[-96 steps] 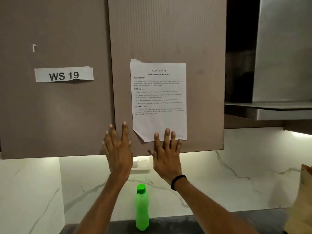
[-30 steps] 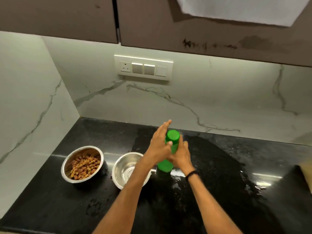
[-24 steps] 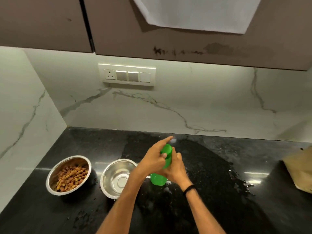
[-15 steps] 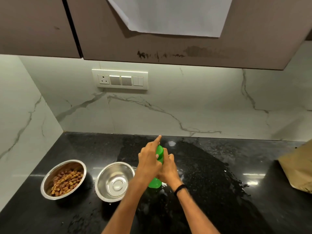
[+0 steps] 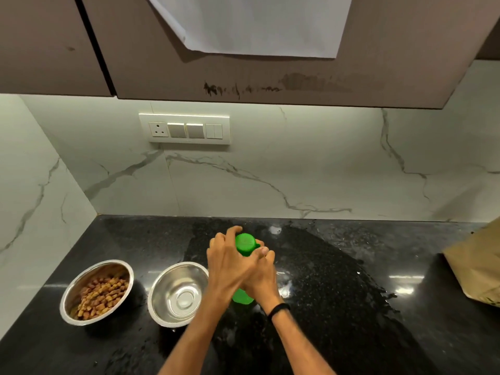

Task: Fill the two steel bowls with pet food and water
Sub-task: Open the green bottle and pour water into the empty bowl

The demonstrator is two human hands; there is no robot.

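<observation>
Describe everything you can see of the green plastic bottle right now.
The green plastic bottle stands upright on the wet black stone counter, just right of the empty steel bowl. Its bright green cap is on; only the cap and base show. The left hand and right hand wrap its body, fingers by the cap. Contents cannot be seen.

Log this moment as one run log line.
step: opening green bottle | left hand: at cap | right hand: gripping bottle | left bowl: kibble | right bowl: no water visible
</observation>
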